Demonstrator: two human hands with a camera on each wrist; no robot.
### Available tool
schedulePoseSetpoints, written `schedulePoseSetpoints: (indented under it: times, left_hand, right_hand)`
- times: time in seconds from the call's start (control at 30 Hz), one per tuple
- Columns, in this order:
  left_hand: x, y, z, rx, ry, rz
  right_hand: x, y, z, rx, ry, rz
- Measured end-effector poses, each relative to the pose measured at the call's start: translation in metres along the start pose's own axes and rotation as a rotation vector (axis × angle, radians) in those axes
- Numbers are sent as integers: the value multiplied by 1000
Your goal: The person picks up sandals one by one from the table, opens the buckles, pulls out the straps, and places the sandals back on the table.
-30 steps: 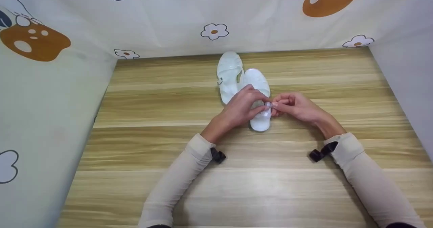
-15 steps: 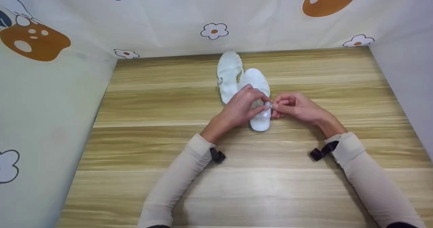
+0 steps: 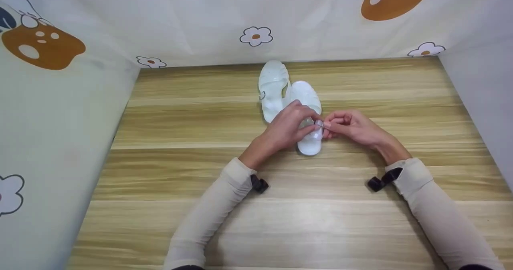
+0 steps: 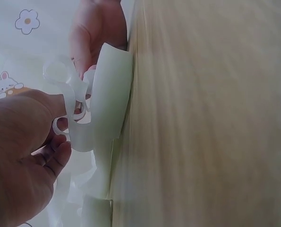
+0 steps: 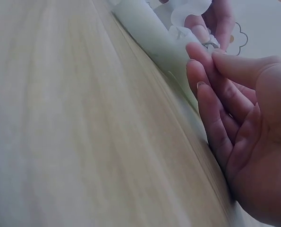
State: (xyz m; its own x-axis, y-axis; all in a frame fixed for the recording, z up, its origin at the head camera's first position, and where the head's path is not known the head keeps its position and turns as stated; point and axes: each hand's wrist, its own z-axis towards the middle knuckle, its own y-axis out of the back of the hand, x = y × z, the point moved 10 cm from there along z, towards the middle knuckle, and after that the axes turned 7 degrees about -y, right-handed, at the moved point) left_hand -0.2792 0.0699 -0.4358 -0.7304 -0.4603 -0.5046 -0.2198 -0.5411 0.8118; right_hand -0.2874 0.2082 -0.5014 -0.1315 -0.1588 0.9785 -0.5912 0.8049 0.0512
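A: The near sandal (image 3: 309,142) lies on the desk (image 3: 200,162); how does its buckle strap (image 3: 318,126) handle?

B: Probably soft, light, slippery. Left hand (image 3: 286,127) and right hand (image 3: 352,127) pinch it; the second sandal (image 3: 272,89) lies just beyond their grip.

Left hand (image 3: 289,125) hides the near sandal's (image 3: 309,142) strap and buckle
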Motion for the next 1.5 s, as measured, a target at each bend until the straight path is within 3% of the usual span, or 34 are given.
schedulePoseSetpoints:
  times: [1.07, 1.5]
  left_hand:
    - [-2, 2, -1, -27, -4, 30]
    - [1, 0, 0, 2, 38, 23]
  right_hand:
    - [2, 2, -1, -34, 5, -38]
    - [-3, 7, 0, -63, -69, -24]
